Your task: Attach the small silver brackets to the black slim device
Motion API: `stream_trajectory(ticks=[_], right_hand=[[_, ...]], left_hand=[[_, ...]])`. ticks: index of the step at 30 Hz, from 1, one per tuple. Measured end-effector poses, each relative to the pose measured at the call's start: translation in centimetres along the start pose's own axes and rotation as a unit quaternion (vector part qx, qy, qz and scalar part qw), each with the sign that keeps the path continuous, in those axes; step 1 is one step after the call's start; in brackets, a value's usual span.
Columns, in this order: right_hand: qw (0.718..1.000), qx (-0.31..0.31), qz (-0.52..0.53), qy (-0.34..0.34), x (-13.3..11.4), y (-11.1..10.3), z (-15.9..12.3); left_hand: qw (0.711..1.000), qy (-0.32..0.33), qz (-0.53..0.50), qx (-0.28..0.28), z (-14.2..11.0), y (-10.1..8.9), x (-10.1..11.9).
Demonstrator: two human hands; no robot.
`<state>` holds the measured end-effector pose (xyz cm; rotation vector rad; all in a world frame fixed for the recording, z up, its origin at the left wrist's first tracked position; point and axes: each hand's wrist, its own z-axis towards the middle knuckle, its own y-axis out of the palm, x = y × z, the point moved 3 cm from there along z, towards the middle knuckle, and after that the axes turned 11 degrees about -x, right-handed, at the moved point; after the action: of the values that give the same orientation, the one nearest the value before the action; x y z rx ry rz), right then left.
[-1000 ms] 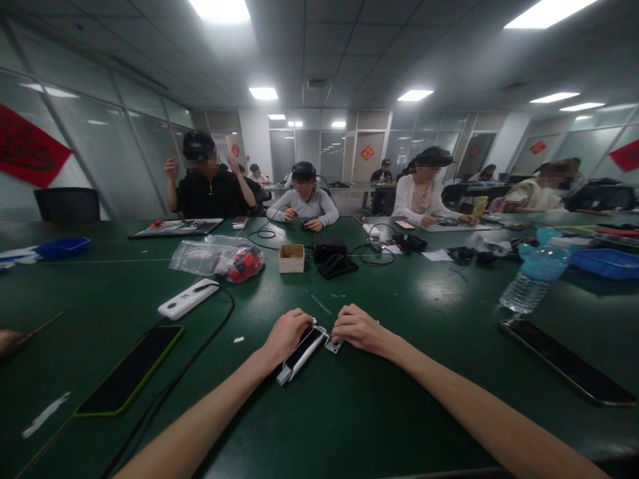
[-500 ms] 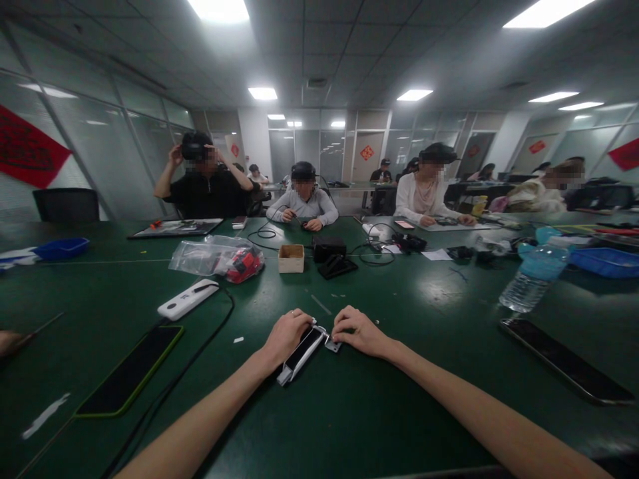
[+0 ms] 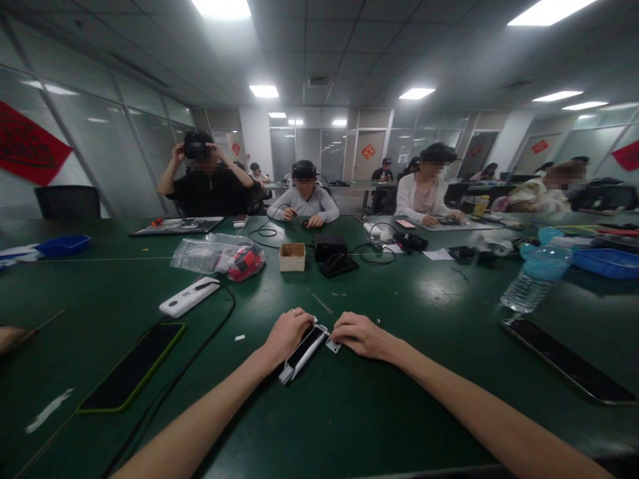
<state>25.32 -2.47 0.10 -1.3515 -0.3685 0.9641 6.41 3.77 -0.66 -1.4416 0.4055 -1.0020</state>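
Long green workbench [image 3: 379, 426], a seated co-worker [image 3: 304, 199] busy farther along it. Close in, a slim white-framed device [image 3: 302, 351] with a dark face lies on the bench between the hands, long axis slanting from near-left to far-right. Left hand [image 3: 288, 337] is nearer it, fingers closed over its far end. Right hand [image 3: 362, 336] sits just beyond, fingers curled narrowly down at a small metal bracket [image 3: 333, 346] touching the device; grip on it cannot be told.
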Motion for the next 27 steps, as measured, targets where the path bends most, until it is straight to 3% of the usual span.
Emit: stream_trajectory(ticks=[13,27], right_hand=[[0.984,-0.058,-0.16,-0.06,-0.9,-0.3,0.6],[0.985,-0.026,-0.157,-0.06,-0.1,-0.2,0.2]], left_hand=[[1.0,-0.006,0.014,0.001,0.1,0.4,-0.4],[1.0,-0.02,0.02,-0.009,0.0,0.1,0.0]])
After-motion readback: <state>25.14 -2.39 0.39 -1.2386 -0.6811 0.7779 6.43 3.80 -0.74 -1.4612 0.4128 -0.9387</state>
